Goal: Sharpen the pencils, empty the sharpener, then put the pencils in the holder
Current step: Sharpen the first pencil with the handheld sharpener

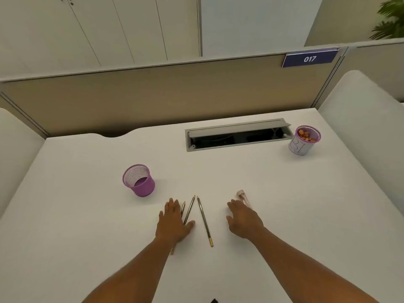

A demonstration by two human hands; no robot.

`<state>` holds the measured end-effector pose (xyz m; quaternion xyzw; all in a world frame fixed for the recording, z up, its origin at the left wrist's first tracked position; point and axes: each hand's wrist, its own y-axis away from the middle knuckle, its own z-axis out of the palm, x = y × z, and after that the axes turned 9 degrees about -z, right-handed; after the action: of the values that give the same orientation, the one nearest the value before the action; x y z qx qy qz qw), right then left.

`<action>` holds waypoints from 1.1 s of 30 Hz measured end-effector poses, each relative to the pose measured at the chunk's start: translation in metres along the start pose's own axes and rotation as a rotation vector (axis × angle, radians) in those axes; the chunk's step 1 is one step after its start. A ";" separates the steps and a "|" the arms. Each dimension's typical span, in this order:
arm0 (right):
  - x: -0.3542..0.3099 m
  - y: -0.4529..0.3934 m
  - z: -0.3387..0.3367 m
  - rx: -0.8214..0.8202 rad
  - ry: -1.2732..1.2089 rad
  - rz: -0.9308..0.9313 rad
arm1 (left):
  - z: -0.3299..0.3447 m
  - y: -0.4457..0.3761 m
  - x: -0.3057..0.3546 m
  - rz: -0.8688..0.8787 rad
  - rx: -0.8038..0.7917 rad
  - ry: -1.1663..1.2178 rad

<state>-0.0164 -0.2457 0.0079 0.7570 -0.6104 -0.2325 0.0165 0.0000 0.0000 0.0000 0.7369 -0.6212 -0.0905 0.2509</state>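
Observation:
Three pencils lie on the white desk (87, 215) with their tips pointing away from me. My left hand (173, 221) rests flat over the two left pencils (189, 207), fingers apart, gripping nothing. The third pencil (204, 220) lies free between my hands. My right hand (243, 218) hovers open just in front of a clear pink-capped sharpener (243, 196), whose near end it hides. An empty purple mesh holder (140, 181) stands to the left of the pencils.
A second purple mesh cup (303, 141) holding orange-brown shavings stands at the far right. An open grey cable tray (238, 135) is sunk into the desk at the back. A beige partition (153, 95) closes off the far edge.

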 end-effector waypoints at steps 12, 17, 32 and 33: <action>0.007 -0.017 -0.011 0.389 0.083 0.142 | 0.002 -0.001 0.003 -0.007 -0.026 -0.029; 0.014 -0.025 -0.014 0.287 -0.010 0.296 | 0.002 -0.001 0.002 -0.015 -0.021 0.038; 0.002 -0.042 -0.025 0.285 -0.456 0.369 | -0.017 -0.012 0.033 0.027 0.111 0.526; 0.000 -0.044 -0.027 0.270 -0.522 0.324 | -0.019 -0.013 0.036 0.039 0.071 0.592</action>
<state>0.0335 -0.2414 0.0185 0.5605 -0.7317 -0.3298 -0.2041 0.0272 -0.0283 0.0168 0.7274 -0.5380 0.1551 0.3968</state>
